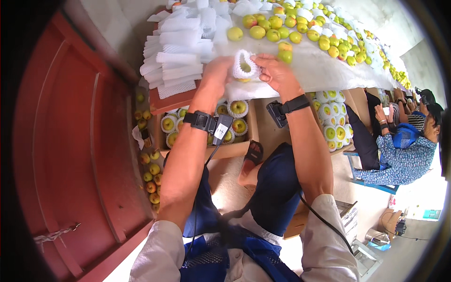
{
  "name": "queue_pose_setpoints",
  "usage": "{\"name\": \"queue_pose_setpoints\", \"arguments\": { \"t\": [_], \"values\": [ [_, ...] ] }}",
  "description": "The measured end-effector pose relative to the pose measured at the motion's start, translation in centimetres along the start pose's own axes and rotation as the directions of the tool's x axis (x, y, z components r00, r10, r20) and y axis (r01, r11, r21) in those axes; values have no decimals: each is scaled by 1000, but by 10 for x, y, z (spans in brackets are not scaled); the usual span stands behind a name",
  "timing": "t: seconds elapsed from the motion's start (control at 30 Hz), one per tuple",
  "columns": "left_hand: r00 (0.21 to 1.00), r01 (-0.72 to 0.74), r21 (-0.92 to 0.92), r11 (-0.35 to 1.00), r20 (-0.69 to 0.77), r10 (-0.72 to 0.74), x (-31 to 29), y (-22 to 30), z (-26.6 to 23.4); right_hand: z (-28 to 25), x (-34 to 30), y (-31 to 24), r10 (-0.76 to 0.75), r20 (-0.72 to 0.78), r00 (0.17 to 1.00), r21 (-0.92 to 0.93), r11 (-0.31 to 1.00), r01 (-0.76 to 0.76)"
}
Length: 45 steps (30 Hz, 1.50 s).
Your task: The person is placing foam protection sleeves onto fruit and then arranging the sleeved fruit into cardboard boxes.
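Observation:
A white foam net sleeve (pixel 240 57) is held up at the near edge of the table, around a yellow-green apple (pixel 245 68) that shows through its opening and below it. My left hand (pixel 218 76) grips the sleeve's left side; the fingertips are partly hidden behind it. On the other side, my right hand (pixel 276 73) pinches the sleeve's edge between thumb and fingers. Just beyond the right hand, loose apples (pixel 284 52) lie on the white table cover (pixel 324 77). Left of my hands, flattened foam sleeves (pixel 178 56) are piled in stacks.
Below the table stand a cardboard box (pixel 228 150) of sleeved apples and another group of sleeved apples (pixel 331 120). Loose apples (pixel 151 176) lie on the floor beside the red door (pixel 66 141). A person in a blue patterned shirt (pixel 404 160) sits at the right.

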<state>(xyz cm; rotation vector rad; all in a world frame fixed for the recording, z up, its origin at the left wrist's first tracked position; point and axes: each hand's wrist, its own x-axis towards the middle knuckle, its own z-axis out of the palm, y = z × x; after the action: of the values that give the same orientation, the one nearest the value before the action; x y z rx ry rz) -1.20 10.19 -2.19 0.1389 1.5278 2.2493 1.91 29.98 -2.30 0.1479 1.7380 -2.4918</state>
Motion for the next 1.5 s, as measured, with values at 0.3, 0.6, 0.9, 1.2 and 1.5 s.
{"name": "queue_pose_setpoints", "arguments": {
  "t": [0.3, 0.6, 0.9, 1.2, 1.5],
  "values": [
    [948, 13, 352, 936, -302, 101, 56, -60, -14, 2, 11, 23, -46, -313, 949, -254, 966, -37],
    [916, 97, 503, 859, -384, 121, 54, -62, -12, -2, 20, 40, -149, -380, 913, -408, 913, -21],
    [888, 101, 793, 602, -344, 305, 41, -53, 7, -24, 40, 56, -313, -341, 886, -660, 751, 11],
    [919, -12, 651, 759, -292, 264, 46, -57, -6, 7, 17, 39, -147, -417, 897, -453, 889, -65],
    [924, -65, 410, 910, -319, 210, 28, -43, -4, 35, -6, 23, -377, -373, 848, -482, 860, 171]
  ]
}}
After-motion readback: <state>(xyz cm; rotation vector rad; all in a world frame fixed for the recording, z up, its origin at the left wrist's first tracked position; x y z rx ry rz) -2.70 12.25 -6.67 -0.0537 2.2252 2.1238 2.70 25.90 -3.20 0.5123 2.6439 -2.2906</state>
